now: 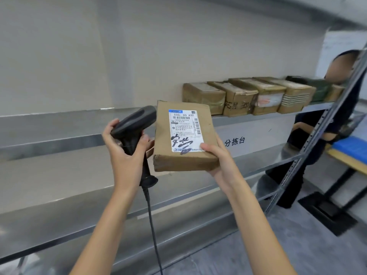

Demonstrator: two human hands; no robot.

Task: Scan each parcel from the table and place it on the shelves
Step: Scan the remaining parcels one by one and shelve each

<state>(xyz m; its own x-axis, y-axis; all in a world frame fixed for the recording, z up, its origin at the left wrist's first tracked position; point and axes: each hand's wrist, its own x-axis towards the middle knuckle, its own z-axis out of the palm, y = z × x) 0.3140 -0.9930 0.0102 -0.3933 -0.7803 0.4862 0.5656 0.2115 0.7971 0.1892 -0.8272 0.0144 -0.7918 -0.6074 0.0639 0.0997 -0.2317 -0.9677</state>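
My right hand point(216, 155) grips a flat brown cardboard parcel point(164, 135) by its near right corner, thumb on top. A white shipping label point(185, 132) with barcodes and black handwriting faces up. My left hand point(124, 147) grips the handle of a black barcode scanner point(135, 124). The scanner's head points right, close to the parcel's left edge. Its cable hangs down between my forearms. Both are held in front of the metal shelves point(59, 124).
Several brown parcels point(248, 96) stand in a row on the right part of the upper shelf. A shelf upright point(321, 124) slants at the right. Behind it a person point(325, 120) in dark clothes stands by a table with a blue surface point(351, 149).
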